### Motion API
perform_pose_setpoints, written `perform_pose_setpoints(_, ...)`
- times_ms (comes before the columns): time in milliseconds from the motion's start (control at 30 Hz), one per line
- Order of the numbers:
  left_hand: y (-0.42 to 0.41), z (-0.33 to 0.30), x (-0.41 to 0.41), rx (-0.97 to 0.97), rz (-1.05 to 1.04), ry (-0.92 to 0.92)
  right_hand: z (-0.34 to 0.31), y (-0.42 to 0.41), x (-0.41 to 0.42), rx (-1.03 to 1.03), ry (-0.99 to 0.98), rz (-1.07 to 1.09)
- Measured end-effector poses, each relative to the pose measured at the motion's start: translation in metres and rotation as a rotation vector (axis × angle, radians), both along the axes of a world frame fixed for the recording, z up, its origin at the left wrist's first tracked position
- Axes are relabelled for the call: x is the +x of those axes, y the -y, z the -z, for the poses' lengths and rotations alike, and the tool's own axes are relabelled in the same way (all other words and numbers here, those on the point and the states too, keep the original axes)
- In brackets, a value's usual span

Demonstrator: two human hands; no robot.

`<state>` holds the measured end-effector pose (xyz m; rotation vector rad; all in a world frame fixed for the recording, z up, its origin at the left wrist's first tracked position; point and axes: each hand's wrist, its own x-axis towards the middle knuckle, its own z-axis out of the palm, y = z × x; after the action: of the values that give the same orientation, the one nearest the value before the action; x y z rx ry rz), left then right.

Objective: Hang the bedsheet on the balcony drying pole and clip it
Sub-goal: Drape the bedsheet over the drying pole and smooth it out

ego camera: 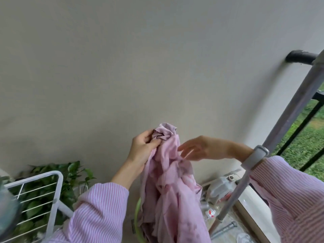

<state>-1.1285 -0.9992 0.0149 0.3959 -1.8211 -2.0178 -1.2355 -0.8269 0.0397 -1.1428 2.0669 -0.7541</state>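
The left hand [142, 148] grips a bunched top corner of the pale pink, wrinkled cotton bedsheet [168, 186], fingers and thumb curled round a gathered knot of fabric with a dark stitched hem showing. The sheet is held up in front of the plain beige wall [122, 67] and hangs down in a twisted column, its lower folds dropping into a light green plastic basket [137, 218], of which only a curved strip of rim shows.

The right hand [196, 149] is open, its fingers straight and spread, reaching toward the sheet just below the bunched corner; the fingertips are slightly blurred and I cannot tell whether they touch the cloth. A pale grey band [256, 157] circles the right wrist, and both arms wear pink-and-white striped sleeves [98, 207].

The grey metal drying pole [296, 106] slants across the right side, apart from the sheet. Behind it stand black balcony railings [301, 123] with green grass beyond. A white wire drying rack [35, 195] stands at the lower left in front of a leafy green plant [73, 174]. A translucent plastic jug [220, 188] lies on the floor near the wall.
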Motion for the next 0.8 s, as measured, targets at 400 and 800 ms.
perform_pose_setpoints(400, 0.028, -0.05, 0.013, -0.568, 0.208, -0.008, -0.019, 0.032, 0.005, -0.225, -0.172, -0.035)
perform_pose_setpoints(800, 0.057, -0.106, 0.014, -0.677, 0.325, 0.172, -0.126, 0.037, -0.017, -0.315, -0.433, -0.009)
